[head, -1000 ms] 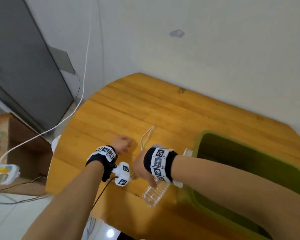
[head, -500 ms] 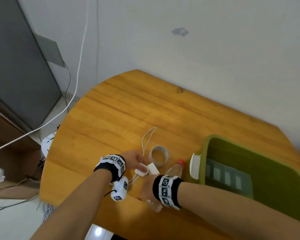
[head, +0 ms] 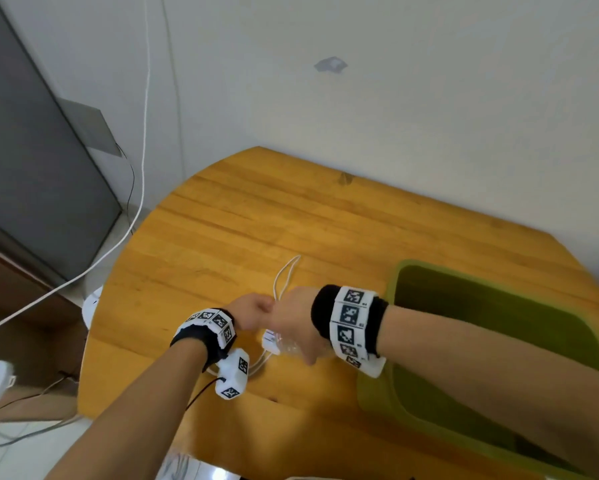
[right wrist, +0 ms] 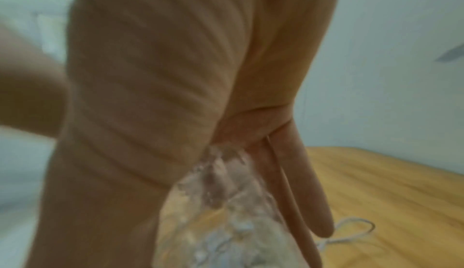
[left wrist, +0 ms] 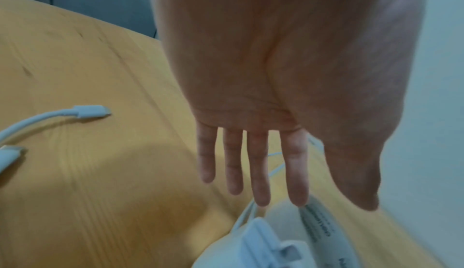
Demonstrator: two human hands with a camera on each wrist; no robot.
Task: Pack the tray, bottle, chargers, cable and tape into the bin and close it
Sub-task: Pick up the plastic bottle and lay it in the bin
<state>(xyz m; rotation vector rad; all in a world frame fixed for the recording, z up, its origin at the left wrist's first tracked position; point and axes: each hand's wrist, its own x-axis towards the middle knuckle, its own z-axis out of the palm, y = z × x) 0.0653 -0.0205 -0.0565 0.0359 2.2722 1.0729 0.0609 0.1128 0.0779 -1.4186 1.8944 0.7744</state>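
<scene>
My two hands meet over the middle of the wooden table (head: 256, 220). The left hand (head: 253, 308) has straight fingers (left wrist: 253, 163) whose tips reach the white chargers (left wrist: 283, 232) lying below them. The right hand (head: 292, 318) grips the clear plastic bottle (right wrist: 220, 203) between thumb and fingers; a bit of it shows under the hand (head: 289, 348). One white charger (head: 270, 341) lies between the wrists. The white cable (head: 286, 273) loops away beyond the hands, and its plug ends (left wrist: 90, 110) lie loose on the wood. The green bin (head: 372, 393) stands open at the right. Tape is hidden.
The wall runs close behind the table. At the left stand a dark cabinet (head: 31, 168) and a white cord (head: 142, 168) hanging down to the floor. My right forearm crosses the bin's near corner. Bare wood lies beyond the cable loop.
Both hands have drawn together further from me, and the right hand now covers the spot where the tape roll showed. The bottle's red cap is no longer visible.
</scene>
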